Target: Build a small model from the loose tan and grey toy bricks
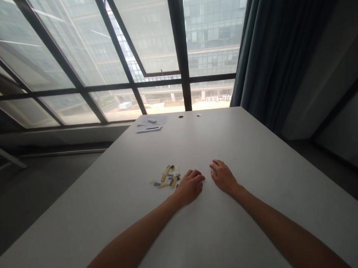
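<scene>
Both your left hand (189, 186) and right hand (224, 176) rest palm-down on table (211, 138), right of brick pile (174, 182), fingers loosely curled, half open, nothing visibly held. Left hand nearer, just beside pile; right hand farther right. Pile's long yellow piece (165, 173) points away from you.

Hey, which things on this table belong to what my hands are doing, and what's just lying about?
Likely in use:
- loose toy building bricks, right by your left hand

Apparently just lying about, at the far end:
- paper sheets
- dark, pen-like strip
- small pale item, unclear
</scene>
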